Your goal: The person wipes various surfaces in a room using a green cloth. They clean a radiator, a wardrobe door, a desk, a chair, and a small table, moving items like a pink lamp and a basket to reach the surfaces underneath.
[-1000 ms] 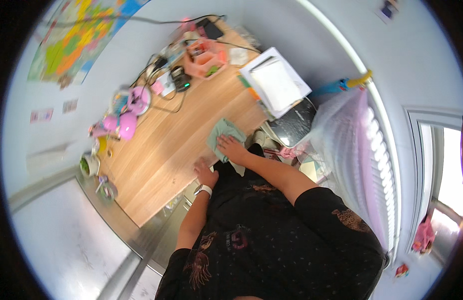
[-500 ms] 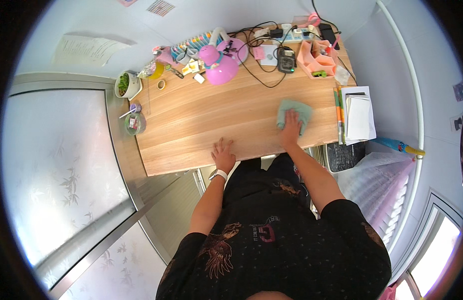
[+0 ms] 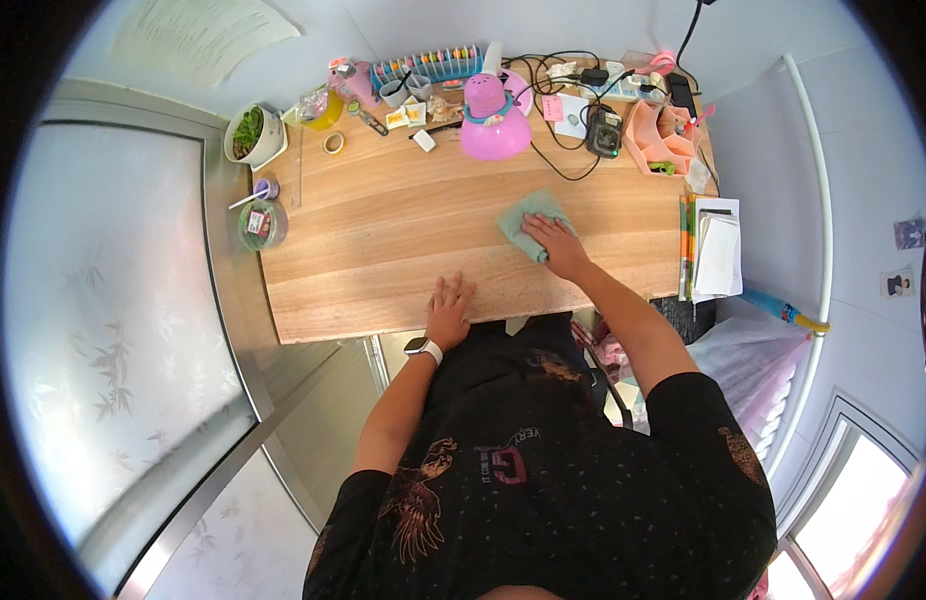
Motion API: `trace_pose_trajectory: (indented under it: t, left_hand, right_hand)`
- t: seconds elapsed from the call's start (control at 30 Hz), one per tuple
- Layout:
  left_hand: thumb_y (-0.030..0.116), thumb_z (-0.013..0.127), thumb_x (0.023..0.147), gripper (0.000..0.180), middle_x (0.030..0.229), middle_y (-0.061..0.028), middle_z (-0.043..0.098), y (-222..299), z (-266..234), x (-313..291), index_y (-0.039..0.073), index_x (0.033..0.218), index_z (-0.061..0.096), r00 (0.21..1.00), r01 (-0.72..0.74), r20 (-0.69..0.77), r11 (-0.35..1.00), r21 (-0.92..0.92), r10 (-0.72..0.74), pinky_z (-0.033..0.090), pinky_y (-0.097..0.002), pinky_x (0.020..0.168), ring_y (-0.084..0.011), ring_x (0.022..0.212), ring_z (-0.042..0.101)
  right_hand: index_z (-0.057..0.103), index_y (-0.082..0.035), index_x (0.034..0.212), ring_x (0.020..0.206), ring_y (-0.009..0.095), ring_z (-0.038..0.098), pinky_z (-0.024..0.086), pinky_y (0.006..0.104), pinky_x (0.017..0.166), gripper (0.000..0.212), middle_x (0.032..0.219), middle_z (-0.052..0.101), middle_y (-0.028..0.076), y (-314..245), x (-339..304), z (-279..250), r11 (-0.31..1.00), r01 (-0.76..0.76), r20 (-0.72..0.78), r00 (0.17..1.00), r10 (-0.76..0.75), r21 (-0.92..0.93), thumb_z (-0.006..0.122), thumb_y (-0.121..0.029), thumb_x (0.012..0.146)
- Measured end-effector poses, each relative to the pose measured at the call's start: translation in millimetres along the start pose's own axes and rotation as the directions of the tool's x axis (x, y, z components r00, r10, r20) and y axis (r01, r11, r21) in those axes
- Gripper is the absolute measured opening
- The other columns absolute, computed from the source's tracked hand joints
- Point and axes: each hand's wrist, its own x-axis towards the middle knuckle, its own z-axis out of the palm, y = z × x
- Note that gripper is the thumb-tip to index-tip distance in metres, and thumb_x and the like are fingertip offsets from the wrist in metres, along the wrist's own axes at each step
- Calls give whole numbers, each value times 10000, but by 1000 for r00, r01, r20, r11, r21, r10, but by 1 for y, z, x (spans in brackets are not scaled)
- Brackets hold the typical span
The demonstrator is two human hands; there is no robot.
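Wood grain runs across the desk (image 3: 373,230), with the left hand (image 3: 449,315) resting palm down by its near edge — fingers loosely spread, holding nothing — and a white-banded watch (image 3: 423,346) on that wrist. Further in, the right hand (image 3: 558,243) lies flat on a green cloth (image 3: 516,222), fingers extended rather than curled round it; whether the thumb pinches a fold, I cannot tell. Over the last half second the cloth has slid leftward, away from the stack of papers (image 3: 720,255) at the right end, so it now covers part of the desk's middle, while the left hand keeps about the same place. Beyond stand the pink lamp (image 3: 495,137) and a peach organizer (image 3: 638,140), then the pale wall (image 3: 413,28).
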Motion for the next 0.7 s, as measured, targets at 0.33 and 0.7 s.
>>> trace_pose_trajectory:
  t: [0.33,0.7]
  left_hand:
    - [193,661,750,706,1601,-87,159,-41,38,-4,287,1416,446,996,-31,-82,999,-42,28,205,-631,1096,-423,1456,112]
    - [558,816,589,1141,1612,-136,14,-94,-93,-5,383,1520,180,915,399,-193,868,296,-355,169,-739,1050,-421,1464,41]
  right_hand:
    - [343,-125,1472,1448,296,226,223,555,1127,756,1573,256,75,-155,-7,89,993,-70,2,998,71,100,659,-155,785]
    - [345,-113,1474,1425,316,267,263,501,1135,729,1576,242,98,-53,100,23,890,-440,-167,875,454,118,640,-166,809]
